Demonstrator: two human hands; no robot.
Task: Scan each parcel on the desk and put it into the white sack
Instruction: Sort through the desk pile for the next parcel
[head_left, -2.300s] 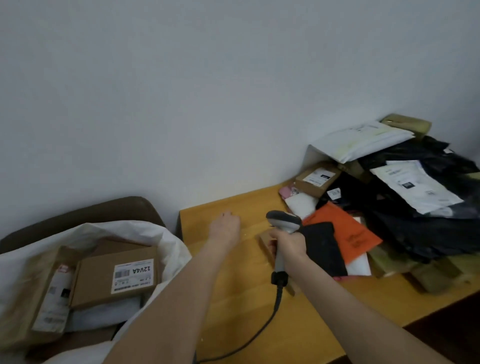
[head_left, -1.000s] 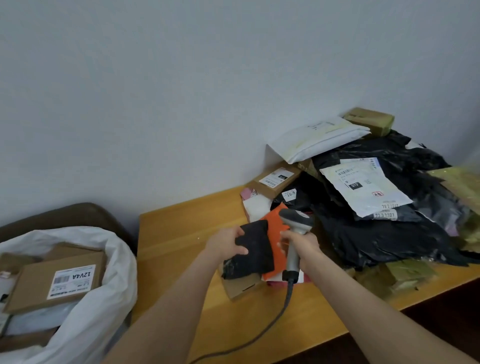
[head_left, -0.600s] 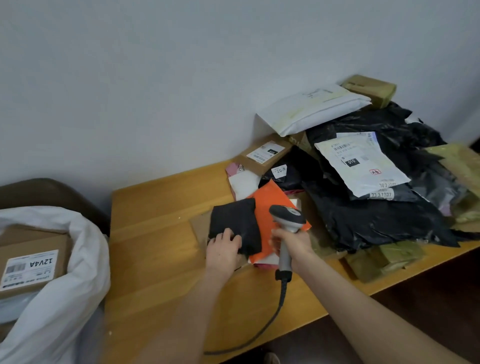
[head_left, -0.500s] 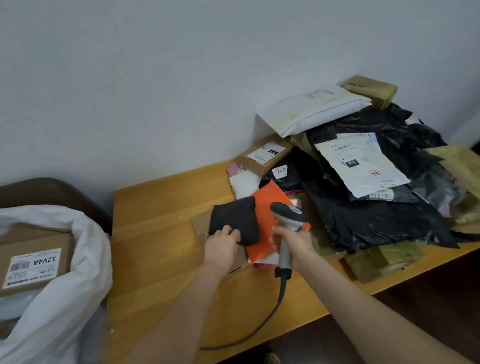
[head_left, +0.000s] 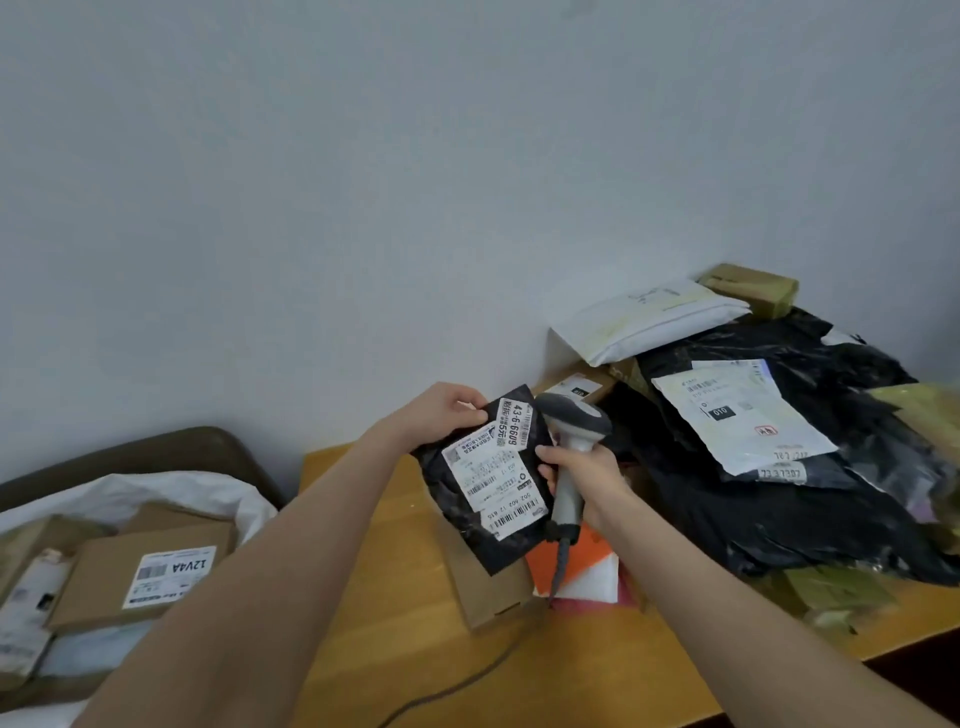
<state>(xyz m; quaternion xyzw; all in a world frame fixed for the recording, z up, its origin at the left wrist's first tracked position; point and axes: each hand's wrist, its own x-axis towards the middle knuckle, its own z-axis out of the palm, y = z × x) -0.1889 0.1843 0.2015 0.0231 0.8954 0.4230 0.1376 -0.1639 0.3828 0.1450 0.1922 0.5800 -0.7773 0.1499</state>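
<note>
My left hand (head_left: 439, 415) grips the top corner of a small black parcel (head_left: 457, 499), held up above the desk with its white barcode labels facing me. My right hand (head_left: 584, 475) grips the handle of a grey barcode scanner (head_left: 571, 421), whose head sits right beside the parcel's upper right edge. The white sack (head_left: 156, 493) stands open at the lower left, with several cardboard boxes inside.
A flat cardboard box (head_left: 483, 587) and an orange mailer (head_left: 571, 566) lie on the wooden desk (head_left: 405, 639) under the held parcel. At the right is a heap of black bags (head_left: 753, 519), white mailers and small boxes. The scanner cable (head_left: 457, 686) trails over the desk's front.
My left hand has lifted the black parcel off the desk and turned it label side up. The scanner in my right hand now sits against the parcel's edge.
</note>
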